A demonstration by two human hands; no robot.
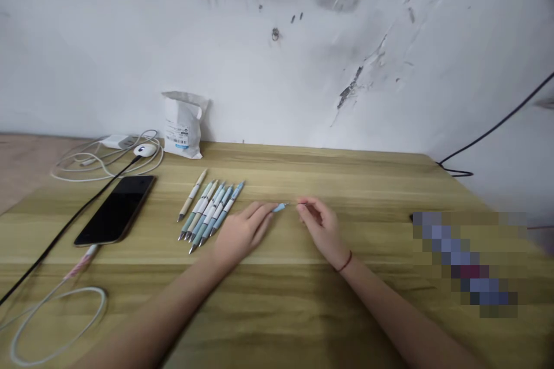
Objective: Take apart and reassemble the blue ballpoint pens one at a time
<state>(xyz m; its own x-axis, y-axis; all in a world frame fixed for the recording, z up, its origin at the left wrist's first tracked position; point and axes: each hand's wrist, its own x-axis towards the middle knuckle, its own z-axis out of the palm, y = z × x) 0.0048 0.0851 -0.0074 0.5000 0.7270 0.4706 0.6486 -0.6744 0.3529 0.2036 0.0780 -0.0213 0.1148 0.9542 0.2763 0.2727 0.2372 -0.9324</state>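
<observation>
My left hand (242,230) is closed around a light blue pen barrel (280,207), with only its end showing past the fingertips. A small thin tip sticks out of that end toward the right. Just to the right, my right hand (319,225) pinches a thin dark piece (302,203) between thumb and fingers; it is too small to make out fully. A short gap separates the two hands over the wooden table. Left of my left hand lies a row of several pastel click pens (210,213), side by side, with one cream pen (193,195) slightly apart.
A black phone (116,210) with a cable plugged in lies at the left. Behind it are a white charger (116,141) and coiled white cables. A white plastic packet (182,125) stands by the wall. At the right, a pixelated long object (465,265) rests on the table (329,311).
</observation>
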